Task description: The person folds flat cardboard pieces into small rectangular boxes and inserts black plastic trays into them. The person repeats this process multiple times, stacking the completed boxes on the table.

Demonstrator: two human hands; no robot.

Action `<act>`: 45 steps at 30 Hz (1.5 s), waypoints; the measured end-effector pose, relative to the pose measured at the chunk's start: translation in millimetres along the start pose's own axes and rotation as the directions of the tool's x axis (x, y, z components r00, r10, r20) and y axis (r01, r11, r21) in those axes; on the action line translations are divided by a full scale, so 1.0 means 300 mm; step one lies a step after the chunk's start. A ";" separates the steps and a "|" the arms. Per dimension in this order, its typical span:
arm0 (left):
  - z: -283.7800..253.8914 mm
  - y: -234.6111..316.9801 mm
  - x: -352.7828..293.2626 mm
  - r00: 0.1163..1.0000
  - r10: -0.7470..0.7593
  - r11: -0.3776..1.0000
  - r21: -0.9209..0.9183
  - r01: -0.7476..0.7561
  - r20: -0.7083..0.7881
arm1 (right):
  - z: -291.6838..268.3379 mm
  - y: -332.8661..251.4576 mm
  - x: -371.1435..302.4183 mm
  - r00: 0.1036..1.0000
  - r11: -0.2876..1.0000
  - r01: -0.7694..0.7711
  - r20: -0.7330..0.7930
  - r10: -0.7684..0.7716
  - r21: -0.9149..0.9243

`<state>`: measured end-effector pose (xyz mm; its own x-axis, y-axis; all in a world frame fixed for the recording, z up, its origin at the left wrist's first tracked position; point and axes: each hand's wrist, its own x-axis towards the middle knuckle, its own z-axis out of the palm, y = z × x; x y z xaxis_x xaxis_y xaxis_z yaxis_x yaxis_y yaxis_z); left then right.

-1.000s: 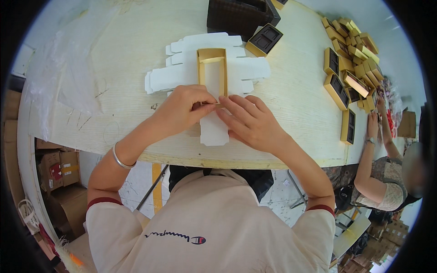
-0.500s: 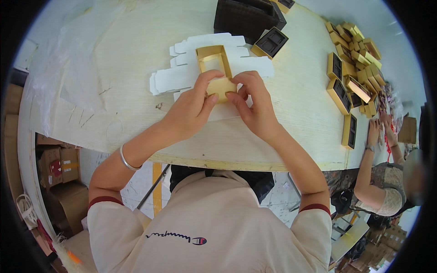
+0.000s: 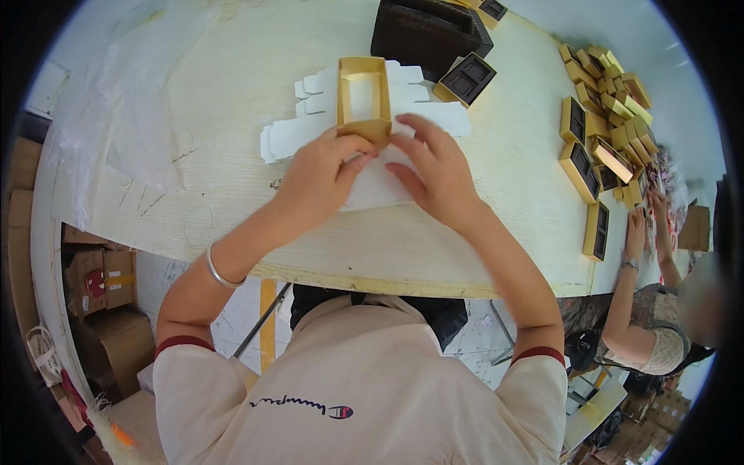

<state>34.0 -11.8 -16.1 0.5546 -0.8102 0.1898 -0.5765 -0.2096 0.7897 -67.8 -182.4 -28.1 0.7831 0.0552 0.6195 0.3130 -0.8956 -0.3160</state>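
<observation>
A gold cardboard box frame [image 3: 363, 126] with upright walls stands in front of me, white showing through its middle. It rests over flat white die-cut cardboard sheets [image 3: 291, 136]. My left hand [image 3: 322, 170] pinches the near wall of the frame at its left part, thumb and fingers closed. Just right of that wall, my right hand [image 3: 432, 172] has its fingers and thumb apart, the index fingertip close to the frame's near right corner. Whether that fingertip touches the corner I cannot tell.
Behind the sheets stand a dark brown bin [image 3: 426, 35] and a gold box with a black insert [image 3: 465, 80]. Many gold boxes [image 3: 612, 116] are heaped at the right, near a co-worker's hands [image 3: 647, 225]. Clear plastic film [image 3: 116, 116] lies at the left.
The near end flap of the gold frame, bent outward before, now stands up as a wall. My right hand has let go and opened; the left still grips.
</observation>
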 end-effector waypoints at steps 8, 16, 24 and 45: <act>-0.049 0.014 0.007 0.979 -0.161 0.986 -0.026 0.165 0.124 | 0.034 -0.007 0.031 0.994 0.956 -0.096 -0.019 0.106 0.277; -0.032 -0.082 0.054 0.963 0.265 0.964 0.018 -0.264 -0.050 | 0.030 -0.008 0.026 0.985 0.888 -0.173 0.077 0.155 0.427; -0.061 -0.044 0.082 0.997 0.040 0.997 -0.073 -0.035 0.065 | 0.041 -0.032 0.010 0.983 0.960 -0.184 0.055 0.177 0.210; -0.137 -0.013 0.018 0.883 0.440 0.794 0.389 -0.467 0.164 | -0.013 -0.108 0.044 0.946 1.000 0.009 0.324 -0.004 -0.014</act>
<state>63.8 7.3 5.9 0.1378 -0.8975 0.4189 -0.9504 -0.0007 0.3111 -69.7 -154.3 -7.0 0.9136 0.1990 0.3546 0.3128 -0.9010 -0.3004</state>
